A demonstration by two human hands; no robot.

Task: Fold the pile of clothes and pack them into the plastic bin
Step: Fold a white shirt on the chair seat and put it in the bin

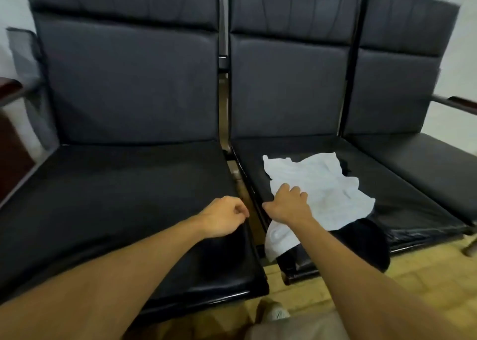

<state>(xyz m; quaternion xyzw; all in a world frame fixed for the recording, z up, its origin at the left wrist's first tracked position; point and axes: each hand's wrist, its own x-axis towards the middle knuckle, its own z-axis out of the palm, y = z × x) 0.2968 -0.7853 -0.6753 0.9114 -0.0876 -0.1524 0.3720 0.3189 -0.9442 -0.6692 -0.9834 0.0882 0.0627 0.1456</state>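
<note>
- Seating: we log three dark padded seats in a row. The middle seat (402,197) is the surface that carries the clothes and serves as our landmark.
- White garment (322,182): it lies crumpled on the left half of the middle seat. Its near end hangs over that seat's front edge.
- Dark garment (361,241): it lies under the white one at the front of the middle seat and drapes over the front edge. A further dark scrap shows at the white garment's far right side.
- Right grip (289,205), a bare hand: it rests palm down on the white garment near the middle seat's left edge. The thumb is spread toward that edge and the fingers are bent onto the cloth. The fingertips are hidden, so we cannot tell whether they have gathered any fabric.
- Left grip (224,215), a bare hand: it is just left of the middle seat, over the neighbouring seat's (116,197) near corner. The fingers are curled in, the thumb is against the forefinger, and it holds nothing.
- Floor (426,275): yellowish, in front of the middle seat, with a pale shoe (277,314) on it.
</note>
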